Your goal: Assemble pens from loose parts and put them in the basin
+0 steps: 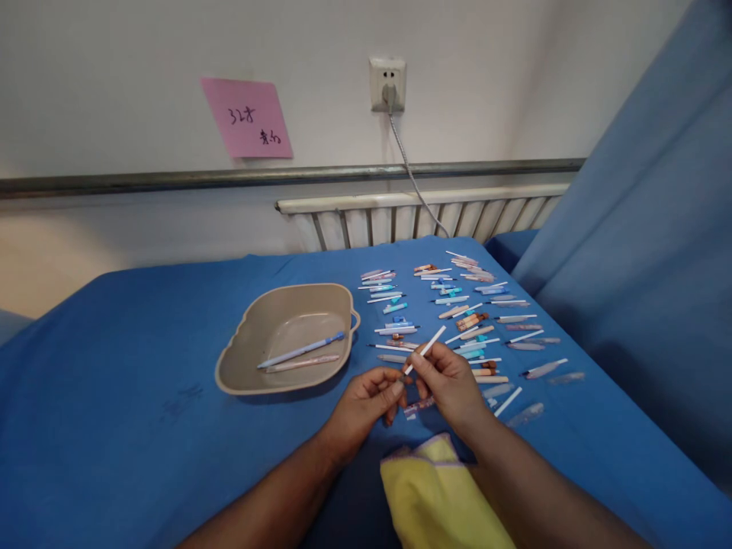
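Note:
A slim white pen refill (432,341) slants between my two hands, its upper end pointing away from me and to the right. My right hand (454,385) pinches it between thumb and fingers. My left hand (369,400) has thumb and forefinger closed at its lower, dark tip; the fingers partly cover that end. Just under my right fingers lies a pinkish pen part (419,408) on the blue cloth. Rows of pen barrels, refills and small coloured caps (394,308) spread beyond and to the right of my hands.
A beige plastic basin (229,374) stands left of my hands, with a blue pen (300,351) and a pinkish pen (303,364) inside. A yellow cloth (428,496) is nearest me. Behind the table are a white radiator (366,202) and a plugged cord (409,164); a blue curtain (646,191) hangs right.

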The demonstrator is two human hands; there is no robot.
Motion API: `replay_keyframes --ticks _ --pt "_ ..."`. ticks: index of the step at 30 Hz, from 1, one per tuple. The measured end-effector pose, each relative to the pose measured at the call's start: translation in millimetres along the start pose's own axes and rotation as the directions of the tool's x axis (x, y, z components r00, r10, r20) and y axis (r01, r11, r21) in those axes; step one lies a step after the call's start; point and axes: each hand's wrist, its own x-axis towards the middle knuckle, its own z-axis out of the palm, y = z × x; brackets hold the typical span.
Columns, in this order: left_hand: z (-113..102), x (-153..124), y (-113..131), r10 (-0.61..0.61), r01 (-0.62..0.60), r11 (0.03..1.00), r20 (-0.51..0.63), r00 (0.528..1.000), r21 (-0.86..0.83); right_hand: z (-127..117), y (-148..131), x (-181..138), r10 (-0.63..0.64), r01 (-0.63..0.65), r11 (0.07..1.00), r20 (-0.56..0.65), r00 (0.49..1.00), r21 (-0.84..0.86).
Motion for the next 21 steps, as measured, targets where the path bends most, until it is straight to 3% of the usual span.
replay_keyframes --ticks 8,14,21 --pt "0 1 0 0.004 -0.004 1.000 0.033 0.999 -0.028 1 3 0 -0.007 0.011 0.998 0.050 0.999 -0.062" --pt "2 0 1 -0.088 0.101 0.975 0.073 0.993 -0.199 2 0 -2 0.059 -0.056 0.998 0.130 0.990 -0.025" --pt "3 -1 3 -0.158 0.177 0.958 0.098 0.983 -0.227 -6 -12 -1 -0.100 0.100 0.995 -0.041 0.994 0.007"
